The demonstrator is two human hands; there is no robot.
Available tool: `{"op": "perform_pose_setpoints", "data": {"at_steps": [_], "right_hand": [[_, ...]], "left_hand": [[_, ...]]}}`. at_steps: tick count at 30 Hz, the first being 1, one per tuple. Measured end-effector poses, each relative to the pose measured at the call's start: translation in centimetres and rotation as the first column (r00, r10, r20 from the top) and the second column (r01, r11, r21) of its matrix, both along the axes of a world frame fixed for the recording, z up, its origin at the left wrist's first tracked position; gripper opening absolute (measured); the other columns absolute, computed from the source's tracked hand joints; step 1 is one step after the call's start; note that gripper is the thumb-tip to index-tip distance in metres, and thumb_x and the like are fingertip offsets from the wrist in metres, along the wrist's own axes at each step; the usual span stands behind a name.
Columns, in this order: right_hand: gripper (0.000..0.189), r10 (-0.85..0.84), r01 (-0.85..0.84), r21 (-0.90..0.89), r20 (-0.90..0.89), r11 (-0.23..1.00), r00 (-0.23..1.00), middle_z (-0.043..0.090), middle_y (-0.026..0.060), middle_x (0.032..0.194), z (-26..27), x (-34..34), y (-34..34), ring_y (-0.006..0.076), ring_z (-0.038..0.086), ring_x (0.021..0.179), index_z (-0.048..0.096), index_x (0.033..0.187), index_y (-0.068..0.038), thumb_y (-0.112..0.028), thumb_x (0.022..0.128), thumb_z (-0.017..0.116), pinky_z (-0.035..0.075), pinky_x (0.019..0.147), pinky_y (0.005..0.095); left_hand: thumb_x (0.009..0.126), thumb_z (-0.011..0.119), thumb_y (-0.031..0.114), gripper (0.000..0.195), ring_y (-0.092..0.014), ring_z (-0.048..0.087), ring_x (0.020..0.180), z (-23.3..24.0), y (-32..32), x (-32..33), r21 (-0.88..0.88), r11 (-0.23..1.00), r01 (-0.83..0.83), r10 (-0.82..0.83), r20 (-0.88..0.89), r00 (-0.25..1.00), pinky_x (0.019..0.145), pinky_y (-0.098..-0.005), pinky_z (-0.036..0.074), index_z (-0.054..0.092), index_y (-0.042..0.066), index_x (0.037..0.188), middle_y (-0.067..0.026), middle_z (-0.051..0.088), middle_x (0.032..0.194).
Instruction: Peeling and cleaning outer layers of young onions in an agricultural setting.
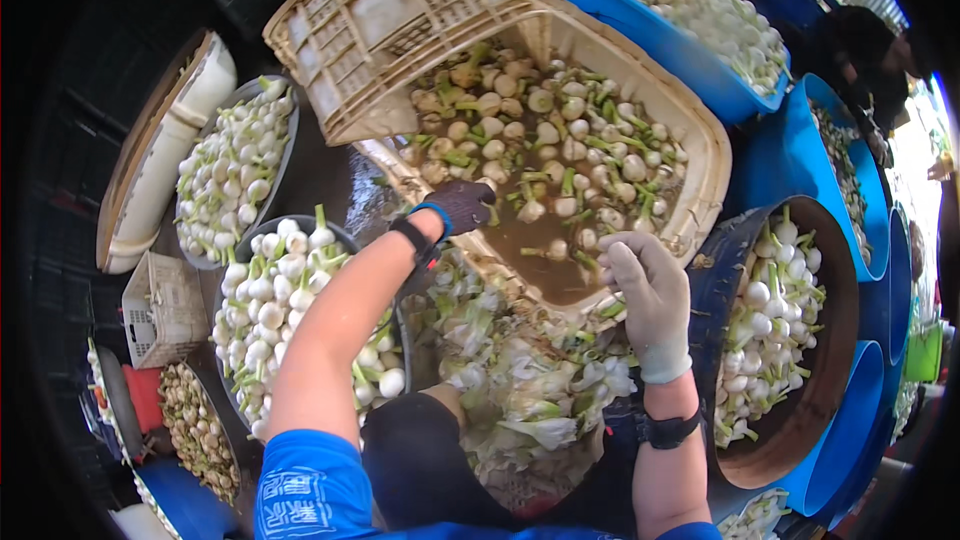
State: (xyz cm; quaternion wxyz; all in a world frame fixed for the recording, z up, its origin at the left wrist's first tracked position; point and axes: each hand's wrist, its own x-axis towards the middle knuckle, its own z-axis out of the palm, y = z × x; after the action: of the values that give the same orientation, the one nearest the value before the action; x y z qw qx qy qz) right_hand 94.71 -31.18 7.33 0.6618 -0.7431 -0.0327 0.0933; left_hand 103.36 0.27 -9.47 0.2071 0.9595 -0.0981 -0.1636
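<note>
My left hand (459, 208), in a dark knit glove, reaches over the near left rim of a big cream plastic tub (705, 157). A pale bulb (487, 184) lies by its fingertips; whether the fingers grip it is hidden. At the tub's near right rim is my right hand (649, 289), in a light grey glove with fingers bent inward; what they may hold does not show. Murky brown water (540, 255) in the tub carries many bulbs with green stem stubs, apparently fresh garlic (577, 150). Peeled-off leaves and skins (532, 390) are heaped between my legs.
A dirty cream plastic crate (405, 15) leans tilted over the tub's far left. Cleaned bulbs fill a round basin (259, 307) at left and a dark barrel-like container (840, 360) at right. Blue tubs (637, 37) line the right side. A person (862, 60) is at far right.
</note>
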Motion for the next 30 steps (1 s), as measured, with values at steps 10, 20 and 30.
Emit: {"op": "perform_pose_setpoints", "data": {"at_steps": [10,20,30], "right_hand": [[0.020,-0.084,0.084,0.014,0.000,0.996,0.997,0.066,0.0115,0.083,0.0,0.8,-3.2,0.0188,0.063,0.074,0.068,0.101,0.000,-0.020,0.097,0.064,0.051,0.072,0.0325],[0.021,-0.092,0.081,0.138,0.072,0.987,0.993,0.068,0.0138,0.087,2.6,-1.1,-5.4,0.0241,0.065,0.077,0.068,0.100,-0.001,-0.021,0.096,0.065,0.051,0.073,0.0345],[0.012,-0.054,0.131,-0.161,0.415,0.978,0.908,0.069,0.0110,0.089,1.0,-0.6,-3.8,0.0316,0.066,0.084,0.071,0.093,-0.007,-0.019,0.090,0.068,0.052,0.076,0.0397]], "left_hand": [[0.093,0.058,0.031,0.057,-0.036,0.028,0.149,-10.8,-10.1,6.8,0.731,0.651,0.205,-0.253,-0.047,0.966,0.120,-0.0549,0.023,0.049,0.025,0.149,-0.0146,0.031,0.161],[0.095,0.060,0.037,0.046,-0.031,0.063,0.121,-9.4,-4.9,6.4,0.631,0.764,-0.138,0.303,-0.162,0.939,0.105,-0.0459,0.047,0.065,0.011,0.132,-0.0164,0.064,0.133],[0.100,0.055,0.051,0.050,-0.029,0.065,0.109,12.2,-11.1,-6.8,-0.807,-0.039,-0.589,0.097,-0.590,0.802,0.102,-0.0494,0.050,0.062,0.005,0.120,-0.0119,0.070,0.114]]}}
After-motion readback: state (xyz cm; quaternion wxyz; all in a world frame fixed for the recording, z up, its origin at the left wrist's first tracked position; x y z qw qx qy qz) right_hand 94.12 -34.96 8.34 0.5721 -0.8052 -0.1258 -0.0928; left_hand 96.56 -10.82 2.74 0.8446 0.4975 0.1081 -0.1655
